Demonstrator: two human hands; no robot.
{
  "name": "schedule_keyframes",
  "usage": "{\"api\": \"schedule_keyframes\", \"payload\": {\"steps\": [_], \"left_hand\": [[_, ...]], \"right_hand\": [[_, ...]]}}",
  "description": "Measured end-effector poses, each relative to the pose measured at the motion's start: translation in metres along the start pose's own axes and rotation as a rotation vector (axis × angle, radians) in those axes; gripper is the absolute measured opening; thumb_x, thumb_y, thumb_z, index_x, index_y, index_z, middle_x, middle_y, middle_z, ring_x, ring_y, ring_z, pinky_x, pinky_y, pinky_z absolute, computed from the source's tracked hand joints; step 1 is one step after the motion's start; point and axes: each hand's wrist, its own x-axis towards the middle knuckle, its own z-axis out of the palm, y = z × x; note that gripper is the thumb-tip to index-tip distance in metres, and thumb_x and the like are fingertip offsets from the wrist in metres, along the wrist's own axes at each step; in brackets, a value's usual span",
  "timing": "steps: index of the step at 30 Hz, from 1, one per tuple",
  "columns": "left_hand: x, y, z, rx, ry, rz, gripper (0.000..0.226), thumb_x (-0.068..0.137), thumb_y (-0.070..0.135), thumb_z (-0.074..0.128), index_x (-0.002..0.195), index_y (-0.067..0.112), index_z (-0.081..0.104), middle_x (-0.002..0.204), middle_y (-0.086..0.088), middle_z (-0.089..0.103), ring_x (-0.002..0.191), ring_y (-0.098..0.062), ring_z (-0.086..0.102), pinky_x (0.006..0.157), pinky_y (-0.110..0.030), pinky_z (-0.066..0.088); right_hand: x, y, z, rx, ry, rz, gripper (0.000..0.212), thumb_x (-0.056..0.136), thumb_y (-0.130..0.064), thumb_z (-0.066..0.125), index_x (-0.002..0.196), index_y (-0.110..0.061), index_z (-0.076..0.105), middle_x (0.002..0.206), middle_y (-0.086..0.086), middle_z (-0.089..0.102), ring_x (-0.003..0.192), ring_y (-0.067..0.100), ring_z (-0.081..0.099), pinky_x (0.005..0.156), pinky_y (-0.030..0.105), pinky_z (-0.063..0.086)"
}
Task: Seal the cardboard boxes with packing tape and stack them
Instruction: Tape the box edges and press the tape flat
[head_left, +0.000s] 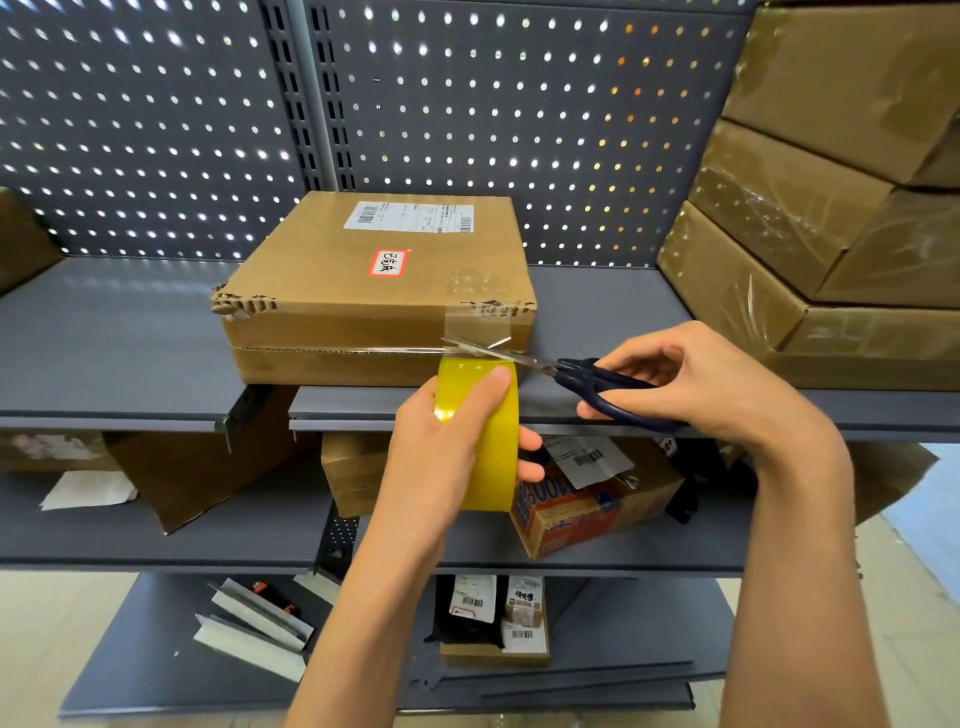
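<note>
A flat cardboard box (374, 280) with a white shipping label and a red-edged sticker lies on the grey upper shelf (119, 332). Clear tape runs along its front side seam. My left hand (441, 441) grips a yellow roll of packing tape (485, 431) just below the box's front edge. My right hand (701, 384) holds dark-handled scissors (566, 371). Their open blades straddle the tape strip between roll and box.
A stack of tape-wrapped cardboard boxes (810, 218) stands at the right on the same shelf. The lower shelf holds a loose cardboard flap (192, 478) and several small parcels (582, 499). Metal strips and packets lie on the bottom shelf. A pegboard wall backs the shelving.
</note>
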Motion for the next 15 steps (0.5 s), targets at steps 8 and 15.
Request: {"api": "schedule_keyframes", "payload": {"steps": [8, 15], "left_hand": [[-0.0003, -0.0002, 0.0003, 0.001, 0.005, 0.002, 0.016, 0.092, 0.03, 0.055, 0.097, 0.015, 0.058, 0.061, -0.008, 0.069, 0.046, -0.02, 0.064, 0.047, -0.027, 0.053], [-0.0018, -0.0019, 0.0006, -0.01, 0.016, 0.005, 0.016, 0.091, 0.029, 0.056, 0.095, 0.014, 0.058, 0.059, -0.008, 0.068, 0.045, -0.019, 0.063, 0.045, -0.025, 0.053]], "right_hand": [[0.0019, 0.0053, 0.0021, -0.034, 0.068, -0.013, 0.02, 0.064, -0.035, 0.083, 0.08, -0.025, 0.076, 0.071, -0.005, 0.072, 0.068, 0.013, 0.065, 0.062, 0.026, 0.046], [0.0024, 0.0069, 0.005, -0.098, 0.087, 0.005, 0.02, 0.067, -0.034, 0.084, 0.083, -0.025, 0.076, 0.07, -0.008, 0.071, 0.062, 0.0, 0.059, 0.054, 0.01, 0.04]]}}
